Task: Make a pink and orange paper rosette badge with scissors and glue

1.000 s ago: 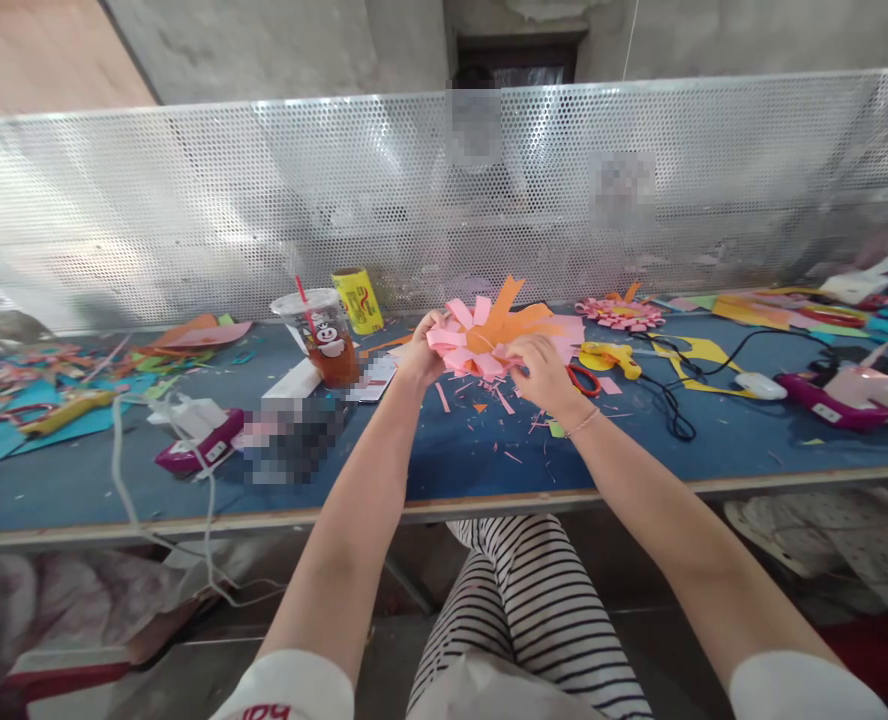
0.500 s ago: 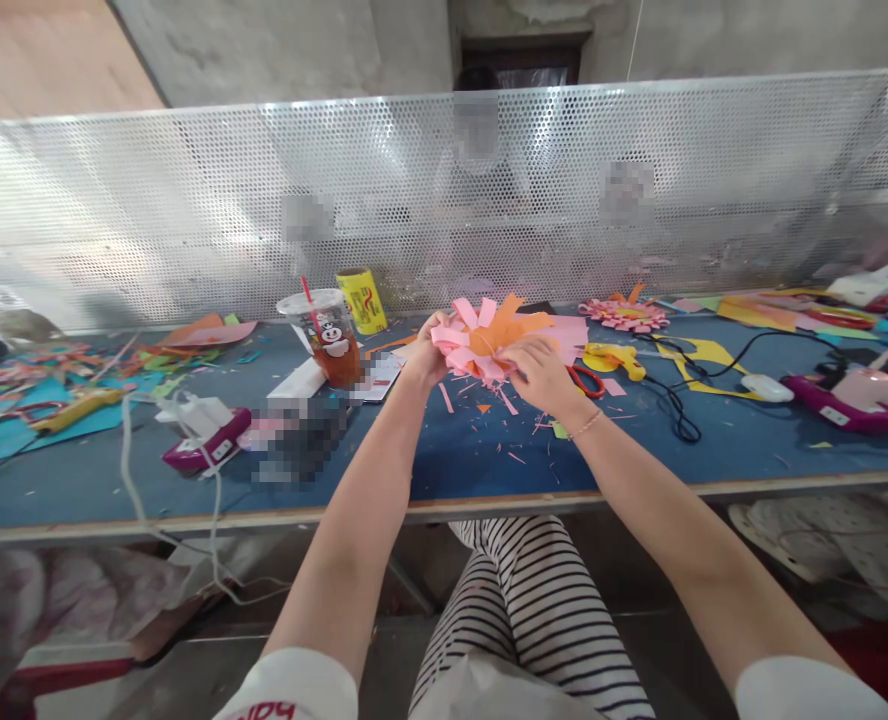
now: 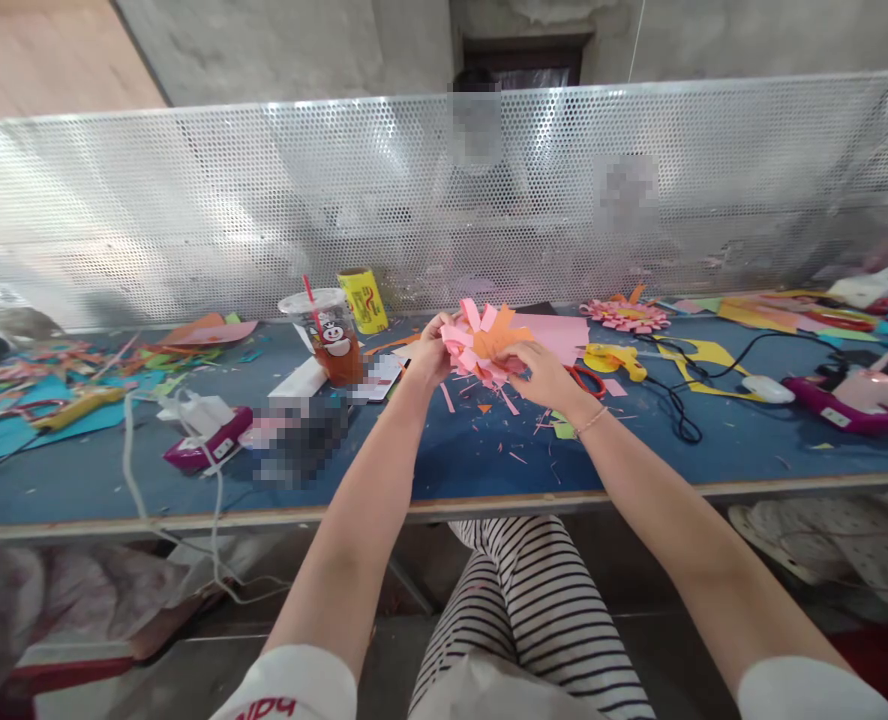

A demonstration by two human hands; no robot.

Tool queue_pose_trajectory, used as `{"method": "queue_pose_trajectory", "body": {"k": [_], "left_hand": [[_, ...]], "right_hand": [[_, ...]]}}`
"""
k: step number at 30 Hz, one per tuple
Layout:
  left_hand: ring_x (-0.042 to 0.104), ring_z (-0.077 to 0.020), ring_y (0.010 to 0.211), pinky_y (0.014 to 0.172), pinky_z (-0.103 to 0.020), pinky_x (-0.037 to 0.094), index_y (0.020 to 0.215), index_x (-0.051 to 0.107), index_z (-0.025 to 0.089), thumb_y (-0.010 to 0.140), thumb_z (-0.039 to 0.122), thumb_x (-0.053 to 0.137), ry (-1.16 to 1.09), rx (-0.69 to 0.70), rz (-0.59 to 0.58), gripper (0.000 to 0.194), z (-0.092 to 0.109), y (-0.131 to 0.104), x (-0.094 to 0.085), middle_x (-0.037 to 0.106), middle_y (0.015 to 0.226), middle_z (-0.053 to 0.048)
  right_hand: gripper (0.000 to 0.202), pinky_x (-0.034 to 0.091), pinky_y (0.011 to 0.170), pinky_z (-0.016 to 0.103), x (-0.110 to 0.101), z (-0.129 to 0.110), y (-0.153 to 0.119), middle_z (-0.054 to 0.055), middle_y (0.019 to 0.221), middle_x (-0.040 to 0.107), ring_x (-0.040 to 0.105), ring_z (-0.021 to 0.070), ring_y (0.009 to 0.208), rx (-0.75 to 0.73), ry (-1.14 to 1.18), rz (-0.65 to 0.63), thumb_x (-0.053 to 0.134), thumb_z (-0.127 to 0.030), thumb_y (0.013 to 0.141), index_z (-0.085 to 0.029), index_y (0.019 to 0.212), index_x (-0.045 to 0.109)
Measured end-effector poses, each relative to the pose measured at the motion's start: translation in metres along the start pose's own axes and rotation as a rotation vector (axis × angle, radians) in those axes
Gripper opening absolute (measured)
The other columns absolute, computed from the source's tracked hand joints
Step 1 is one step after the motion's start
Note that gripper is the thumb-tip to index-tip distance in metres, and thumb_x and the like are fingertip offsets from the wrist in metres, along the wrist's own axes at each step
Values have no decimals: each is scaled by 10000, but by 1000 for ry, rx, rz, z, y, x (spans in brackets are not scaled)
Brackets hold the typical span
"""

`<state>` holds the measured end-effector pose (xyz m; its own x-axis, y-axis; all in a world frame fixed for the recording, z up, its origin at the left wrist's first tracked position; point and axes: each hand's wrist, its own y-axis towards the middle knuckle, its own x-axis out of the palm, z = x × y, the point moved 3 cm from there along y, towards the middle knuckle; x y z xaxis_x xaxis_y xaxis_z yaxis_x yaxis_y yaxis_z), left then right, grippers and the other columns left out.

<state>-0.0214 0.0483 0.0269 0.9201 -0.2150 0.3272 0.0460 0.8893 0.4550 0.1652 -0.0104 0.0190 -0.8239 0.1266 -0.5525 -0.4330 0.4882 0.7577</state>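
Paper flower: I see a round flower of pink paper strips with an orange paper centre (image 3: 481, 345) held above the blue-topped table (image 3: 489, 465), towards its far edge.
Left hand: the left hand (image 3: 434, 352) grips the flower's left rim.
Right hand: the right hand (image 3: 540, 372) has bent fingers at the lower right of the orange centre; I cannot tell whether they pinch or only press.
Strip risk: I judge that a hard push there could crease or loosen a thin strip.
Drink risk: a leftward swing of the left arm might tip the clear plastic cup with a red straw (image 3: 339, 350), wetting nearby paper.
Hidden grip: the flower covers some of the left fingertips.
Red loop: a red loop-shaped handle (image 3: 585, 382) shows beside the right hand; the rest is hard to make out.
Blurred patch: pixelation masks whatever lies left of the left forearm.
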Motion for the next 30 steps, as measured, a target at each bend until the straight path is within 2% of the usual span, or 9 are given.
{"method": "queue_pose_trajectory", "body": {"k": [3, 7, 9, 12, 16, 19, 23, 26, 30], "left_hand": [[580, -142, 713, 518, -219, 417, 601, 371, 178, 480, 182, 696, 16, 35, -7, 347, 3, -1, 3, 615, 917, -19], [586, -158, 785, 549, -221, 422, 610, 385, 175, 488, 171, 694, 53, 55, -39, 332, 7, -4, 12, 608, 1008, -33], [580, -164, 831, 592, -233, 434, 608, 397, 170, 488, 151, 695, 63, 57, -94, 322, 9, -7, 19, 596, 1053, -39], [568, -169, 883, 669, -261, 443, 609, 420, 162, 499, 122, 692, 81, 90, -179, 296, 9, -9, 28, 586, 1068, -48], [553, -170, 933, 746, -282, 435, 637, 455, 160, 512, 105, 691, 124, 160, -203, 273, 6, -8, 29, 584, 1045, -49], [554, -156, 910, 750, -274, 431, 647, 456, 159, 510, 104, 698, 121, 181, -213, 284, 3, -4, 24, 584, 1024, -36], [561, -140, 853, 692, -242, 428, 637, 436, 156, 526, 122, 698, 64, 213, -231, 286, 2, -1, 21, 586, 974, -23], [563, -136, 835, 674, -236, 429, 644, 434, 161, 544, 153, 697, 32, 197, -208, 282, 1, -1, 19, 588, 960, -25], [561, -140, 825, 653, -234, 430, 658, 459, 169, 527, 187, 715, 43, 208, -127, 288, 2, 0, 16, 579, 946, -26]], "right_hand": [[316, 406, 861, 371, -3, -2, 0, 58, 1015, 560, 525, 186, 958, 29, 172, 22, 532, -119, 704, -233, 999, 542], [213, 434, 783, 327, 1, 9, 1, 36, 944, 555, 549, 145, 821, 216, 371, 153, 566, -214, 730, -220, 942, 558], [168, 438, 734, 310, 5, 14, 2, 30, 920, 541, 535, 135, 771, 276, 340, 184, 606, -257, 705, -213, 865, 577], [75, 433, 690, 296, 11, 15, 3, 29, 879, 513, 507, 131, 741, 280, 237, 190, 602, -254, 699, -202, 748, 580], [71, 416, 647, 275, 11, 15, 5, 28, 846, 507, 492, 130, 731, 265, 237, 189, 577, -247, 709, -195, 668, 552], [94, 416, 646, 274, 2, 25, 5, 24, 813, 521, 498, 133, 731, 341, 237, 319, 540, -273, 736, -194, 687, 526], [100, 448, 679, 311, -18, 49, -1, 36, 831, 544, 527, 144, 723, 498, 153, 517, 466, -263, 774, -187, 830, 499], [223, 445, 790, 376, -28, 57, -2, 80, 974, 546, 537, 181, 859, 429, -20, 498, 464, -197, 749, -181, 970, 492], [297, 345, 965, 435, -35, 41, -1, 78, 1130, 538, 461, 210, 1096, 223, -146, 433, 410, -182, 786, -221, 1054, 530]]}}
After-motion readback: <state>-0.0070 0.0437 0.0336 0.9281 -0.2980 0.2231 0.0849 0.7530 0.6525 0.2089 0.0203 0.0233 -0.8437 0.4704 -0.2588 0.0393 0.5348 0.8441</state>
